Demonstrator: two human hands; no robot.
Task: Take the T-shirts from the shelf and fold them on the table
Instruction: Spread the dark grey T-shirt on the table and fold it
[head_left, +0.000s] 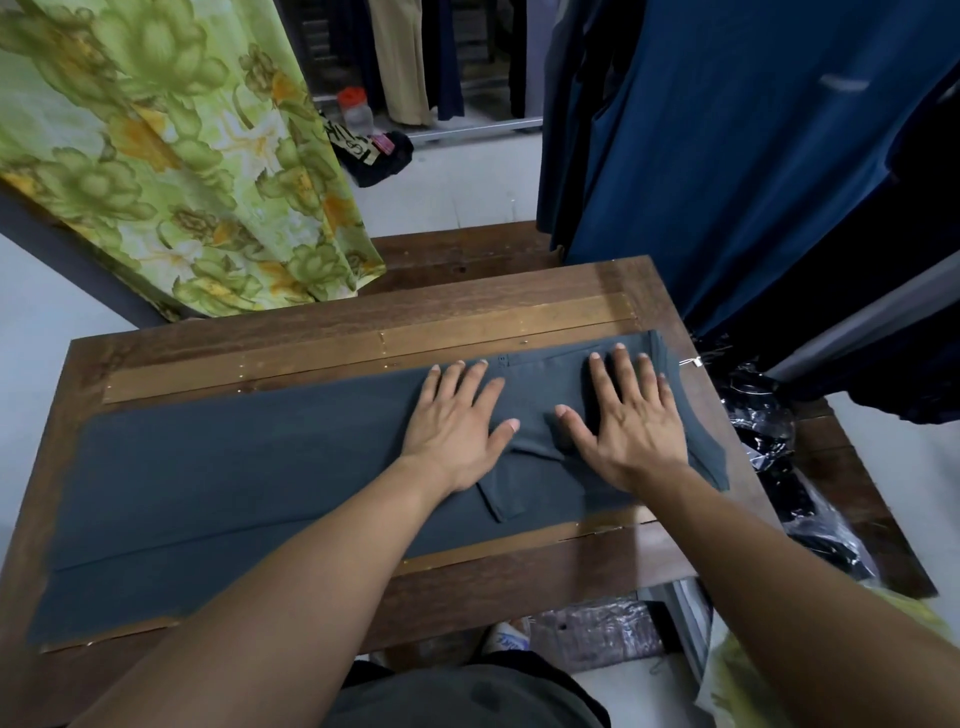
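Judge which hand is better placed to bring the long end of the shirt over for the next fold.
Probably the left hand. It lies flat nearer the long stretch of shirt running to the table's left end. The right hand presses the collar end, where it can hold the shirt in place.

left hand (453, 421) flat, fingers spread, palm down | right hand (631, 415) same | both forearms extended forward

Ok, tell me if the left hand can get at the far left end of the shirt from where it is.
Probably yes. The left hand lies flat on the shirt, and nothing sits on the cloth between it and that end; the table is bare there.
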